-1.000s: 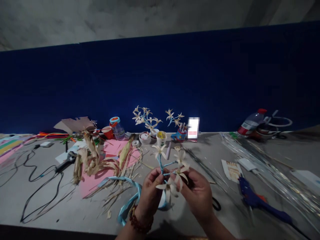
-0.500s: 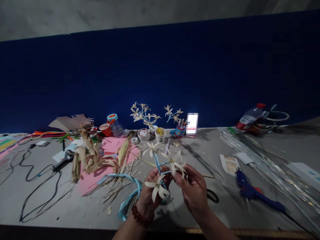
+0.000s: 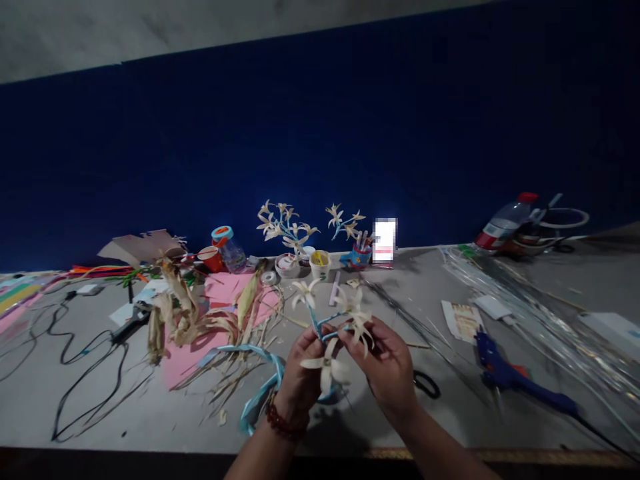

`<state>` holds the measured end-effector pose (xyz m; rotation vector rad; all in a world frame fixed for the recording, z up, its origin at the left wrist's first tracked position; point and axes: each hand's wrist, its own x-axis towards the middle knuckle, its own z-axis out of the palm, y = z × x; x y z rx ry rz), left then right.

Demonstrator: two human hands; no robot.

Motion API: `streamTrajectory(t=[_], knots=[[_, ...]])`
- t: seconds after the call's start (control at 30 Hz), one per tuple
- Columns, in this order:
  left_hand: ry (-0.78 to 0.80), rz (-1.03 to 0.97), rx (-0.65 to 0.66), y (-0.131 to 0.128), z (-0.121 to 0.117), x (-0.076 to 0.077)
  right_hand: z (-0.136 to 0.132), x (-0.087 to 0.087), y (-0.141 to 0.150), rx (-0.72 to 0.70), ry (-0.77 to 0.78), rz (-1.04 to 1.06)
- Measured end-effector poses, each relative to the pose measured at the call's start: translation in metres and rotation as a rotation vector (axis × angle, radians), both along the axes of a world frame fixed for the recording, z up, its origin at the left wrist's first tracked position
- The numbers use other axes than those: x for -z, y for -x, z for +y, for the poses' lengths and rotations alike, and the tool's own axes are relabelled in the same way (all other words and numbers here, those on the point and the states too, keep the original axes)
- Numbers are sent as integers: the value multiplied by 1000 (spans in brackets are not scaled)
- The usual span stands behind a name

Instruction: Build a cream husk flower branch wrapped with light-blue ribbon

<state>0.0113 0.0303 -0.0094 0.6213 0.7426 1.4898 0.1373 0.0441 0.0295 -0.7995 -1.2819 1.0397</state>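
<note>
We have our left hand (image 3: 305, 363) curled tightly, with thumb and fingertips pinching a sprig of cream, narrow-petalled flowers on pale-blue wrapped branches (image 3: 316, 323). Our right hand (image 3: 387, 363) is also nearly closed; its thumb and fingertips seem to nip a short side branch near the right-hand blossoms. So the sprig is in the air between both hands, above the near part of the grey counter (image 3: 175, 420).

We judge this sprig very light. Its stem is probably bendable yet able to keep a form, and its wrapping looks smooth, perhaps slightly slippery. The petals appear thin and dry, easy to crease or to tear, so we would take hold at the wrapped stem, close to a fork.

Beside our left wrist, a shiny pale-blue ribbon (image 3: 253, 349) curls on the counter. To the right of the right hand lies a black oval loop (image 3: 427, 385), and farther right a dark-blue glue gun (image 3: 523, 385).

The lower end of the stem is hidden by the left hand and the nearest blossom. We cannot tell whether the right fingertips also press petals, nor what the black loop belongs to.
</note>
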Motion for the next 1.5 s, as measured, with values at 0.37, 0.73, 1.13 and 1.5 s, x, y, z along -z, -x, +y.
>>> streamTrajectory(t=[0.37, 0.73, 1.13, 1.5], knots=[[58, 17, -27, 3, 0, -6, 4, 2, -8, 56, -84, -33], [-103, 96, -15, 9, 4, 0, 5, -2, -20, -14, -225, -131], [-107, 96, -51, 7, 5, -3, 11, 1, -26, -32, -309, -160], [-102, 193, -110, -4, -7, 18, 17, -3, -15, 259, -552, -473]])
